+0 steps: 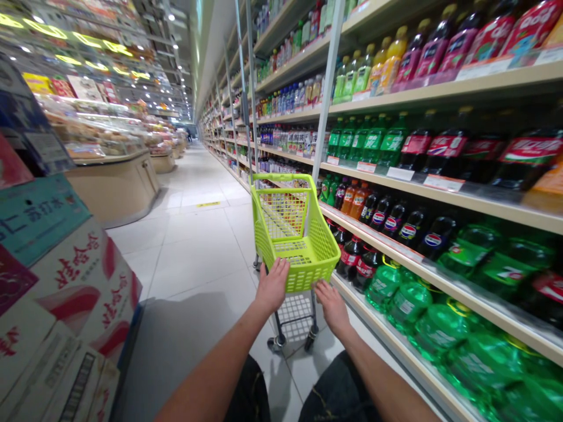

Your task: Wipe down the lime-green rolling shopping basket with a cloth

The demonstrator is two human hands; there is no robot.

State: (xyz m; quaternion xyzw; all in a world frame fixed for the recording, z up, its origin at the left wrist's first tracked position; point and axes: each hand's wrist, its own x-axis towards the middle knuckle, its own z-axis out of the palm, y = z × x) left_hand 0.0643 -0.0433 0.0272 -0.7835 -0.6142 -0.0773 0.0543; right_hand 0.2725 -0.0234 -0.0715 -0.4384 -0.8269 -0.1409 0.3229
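Observation:
A small lime-green shopping cart (294,231) stands in a supermarket aisle in front of me, its basket empty. My left hand (272,285) grips the near rim of the cart on its left side, fingers curled over the edge. On the right side of that rim sits my right hand (331,303), fingers bent around it. Both arms reach forward from the bottom of the view.
Long shelves (440,199) of soft-drink bottles run close along the right, green bottles (422,305) lowest. Stacked cartons (57,305) stand at the left. A curved counter (114,184) lies beyond them. The tiled aisle floor (193,234) stretches ahead.

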